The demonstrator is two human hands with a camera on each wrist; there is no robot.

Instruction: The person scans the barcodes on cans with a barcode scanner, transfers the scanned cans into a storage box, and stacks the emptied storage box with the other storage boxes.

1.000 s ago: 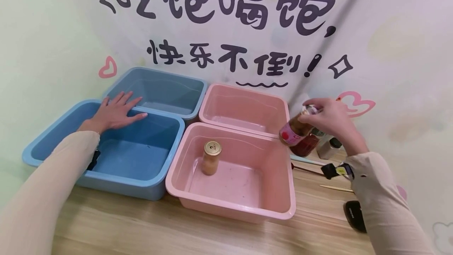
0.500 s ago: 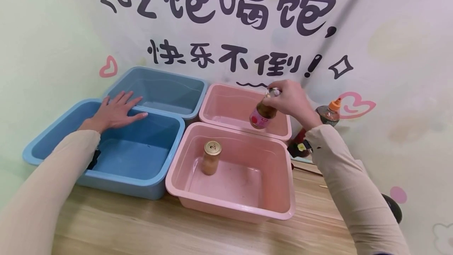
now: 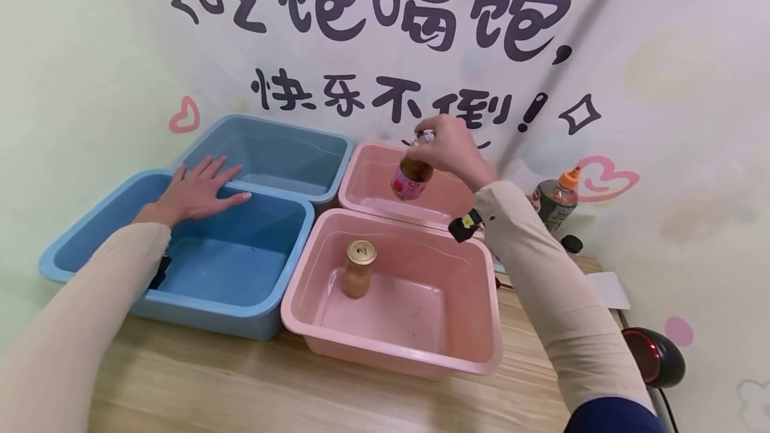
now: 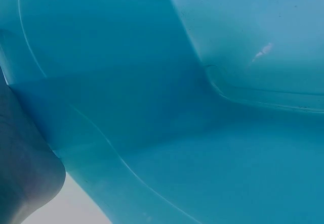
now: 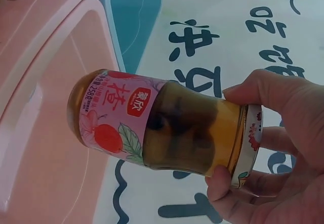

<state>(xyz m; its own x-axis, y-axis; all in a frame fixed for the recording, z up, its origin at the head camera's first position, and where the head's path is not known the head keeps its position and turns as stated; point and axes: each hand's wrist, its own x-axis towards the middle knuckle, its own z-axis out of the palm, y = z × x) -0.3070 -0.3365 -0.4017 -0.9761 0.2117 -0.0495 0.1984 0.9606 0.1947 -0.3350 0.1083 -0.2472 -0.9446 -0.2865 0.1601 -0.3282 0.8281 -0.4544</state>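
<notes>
The head camera looks forward and down over the table [image 3: 289, 386]. The left wrist camera faces into a blue tub [image 4: 152, 107], very close. The right wrist camera, turned sideways, shares a nearby jar [image 5: 177, 125] and lettering [image 5: 187, 212] with the head view.

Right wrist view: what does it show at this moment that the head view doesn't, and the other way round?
Only the right wrist view shows clear print and a leaf drawing on the label of the held jar.

Only the head view shows the left hand at the far rim of the front blue tub, and the orange-capped bottle.

Both show the right hand holding the jar by its lid, the rear pink tub and the lettered backdrop.
</notes>
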